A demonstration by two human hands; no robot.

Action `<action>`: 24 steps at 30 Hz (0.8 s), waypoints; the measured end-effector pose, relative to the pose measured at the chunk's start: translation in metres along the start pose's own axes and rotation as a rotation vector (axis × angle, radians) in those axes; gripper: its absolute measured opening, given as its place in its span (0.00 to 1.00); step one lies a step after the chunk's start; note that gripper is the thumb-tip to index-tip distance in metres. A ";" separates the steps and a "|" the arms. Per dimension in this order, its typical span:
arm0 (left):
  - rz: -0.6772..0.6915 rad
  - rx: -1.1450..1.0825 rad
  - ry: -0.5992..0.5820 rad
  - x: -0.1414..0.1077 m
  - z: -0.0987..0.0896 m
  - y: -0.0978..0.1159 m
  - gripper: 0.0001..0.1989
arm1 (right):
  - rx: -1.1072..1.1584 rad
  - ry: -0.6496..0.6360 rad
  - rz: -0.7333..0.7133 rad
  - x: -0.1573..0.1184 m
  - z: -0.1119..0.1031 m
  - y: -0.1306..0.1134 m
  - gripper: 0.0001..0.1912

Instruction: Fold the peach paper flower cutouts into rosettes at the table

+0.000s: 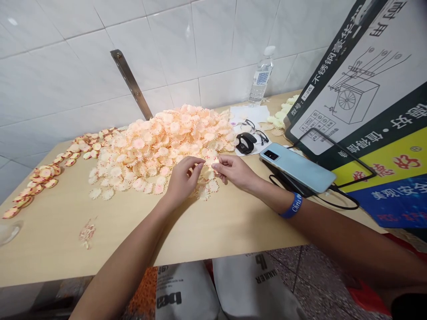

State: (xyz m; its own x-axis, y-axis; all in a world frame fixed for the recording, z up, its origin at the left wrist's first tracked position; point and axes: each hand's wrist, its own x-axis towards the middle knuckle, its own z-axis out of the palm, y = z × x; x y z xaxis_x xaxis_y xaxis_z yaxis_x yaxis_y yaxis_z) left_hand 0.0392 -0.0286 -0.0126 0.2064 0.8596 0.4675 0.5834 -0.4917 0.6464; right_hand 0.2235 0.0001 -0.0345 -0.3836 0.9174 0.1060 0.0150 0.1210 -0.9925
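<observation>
At the front of a big heap of pale peach, flower-shaped pieces (173, 133), both hands meet close together above the table. My right hand (235, 171) pinches one thin flower-shaped piece (211, 156) with reddish specks along its edge. Beside it, my left hand (185, 180) has thumb and forefinger drawn together near that piece's left edge; anything between those fingertips is too small to make out. More loose flower pieces (207, 189) lie just beneath the hands.
Stacked yellow-and-red pieces (45, 173) line the table's left side, with small scraps (87, 233) nearer the front. To the right are a light blue phone (296, 166), a black watch (245, 143), glasses (255, 131), a water bottle (262, 80) and a large printed box (367, 102).
</observation>
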 end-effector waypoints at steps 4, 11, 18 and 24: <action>0.063 -0.010 -0.058 -0.001 0.003 0.002 0.11 | -0.010 -0.025 -0.015 -0.001 0.000 -0.001 0.25; -0.062 -0.081 -0.151 -0.001 0.007 0.001 0.06 | 0.028 -0.082 0.033 -0.001 0.002 0.001 0.28; -0.054 -0.051 -0.134 -0.003 0.010 0.003 0.08 | 0.039 -0.104 -0.022 -0.001 0.001 0.006 0.26; 0.019 -0.015 -0.150 -0.003 0.009 0.004 0.11 | -0.010 -0.093 -0.064 -0.001 0.000 0.008 0.26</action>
State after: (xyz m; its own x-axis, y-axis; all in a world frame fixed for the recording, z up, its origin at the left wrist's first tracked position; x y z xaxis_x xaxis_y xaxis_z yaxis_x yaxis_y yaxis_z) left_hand 0.0479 -0.0317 -0.0174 0.3329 0.8609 0.3847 0.5671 -0.5087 0.6477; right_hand 0.2236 0.0000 -0.0423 -0.4682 0.8686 0.1622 -0.0026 0.1822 -0.9833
